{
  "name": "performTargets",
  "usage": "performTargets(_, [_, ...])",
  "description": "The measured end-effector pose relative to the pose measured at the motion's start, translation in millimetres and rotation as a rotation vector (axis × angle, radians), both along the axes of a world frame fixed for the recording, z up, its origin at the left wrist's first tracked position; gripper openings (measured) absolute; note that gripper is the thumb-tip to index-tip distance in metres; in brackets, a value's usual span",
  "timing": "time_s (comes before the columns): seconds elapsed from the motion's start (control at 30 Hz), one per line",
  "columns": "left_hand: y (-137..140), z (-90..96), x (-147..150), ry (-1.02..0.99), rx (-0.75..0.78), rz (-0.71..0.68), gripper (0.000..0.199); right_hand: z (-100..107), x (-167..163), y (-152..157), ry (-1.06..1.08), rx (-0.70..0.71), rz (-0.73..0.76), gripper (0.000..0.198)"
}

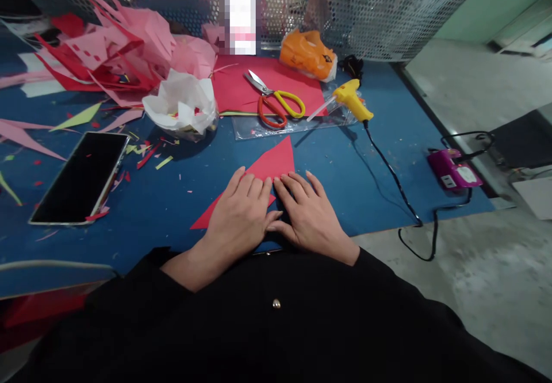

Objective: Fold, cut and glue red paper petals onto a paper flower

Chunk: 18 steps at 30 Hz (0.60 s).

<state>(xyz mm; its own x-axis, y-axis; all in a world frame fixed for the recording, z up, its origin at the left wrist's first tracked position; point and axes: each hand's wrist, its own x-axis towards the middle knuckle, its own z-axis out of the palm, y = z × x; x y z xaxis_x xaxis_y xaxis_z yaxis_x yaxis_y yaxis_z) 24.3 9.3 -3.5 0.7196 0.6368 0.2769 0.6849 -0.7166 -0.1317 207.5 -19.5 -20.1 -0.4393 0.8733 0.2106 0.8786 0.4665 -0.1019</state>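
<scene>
A folded red paper point(276, 160) lies on the blue table at the front, one corner pointing away from me and another to the lower left. Across its middle rests my left hand point(241, 207), palm down, its fingers laid flat and covering much of the sheet. My right hand point(308, 210) also lies palm down, fingers spread, with its fingertips on the paper's right edge. Both thumbs meet near the table's front. The paper under the palms is hidden.
Scissors point(276, 98) and a yellow glue gun point(353, 100) lie behind the hands on red sheets point(241, 72) and clear plastic. A phone point(81, 176), a scrap-filled bag point(185, 104) and pink paper pieces point(142, 38) are at left. A purple power strip point(452, 169) sits right.
</scene>
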Motion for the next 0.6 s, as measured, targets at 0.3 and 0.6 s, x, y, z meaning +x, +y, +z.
performTargets(0.3, [3.3,-12.8,0.2,-0.066,0.048,-0.041,0.05,2.6,-7.4,1.0,0.01,-0.04,-0.065,0.08])
performTargets(0.6, [3.3,-15.5,-0.2,-0.067,0.082,-0.065,0.056,-1.4,-4.5,-3.7,-0.017,0.022,-0.067,0.084])
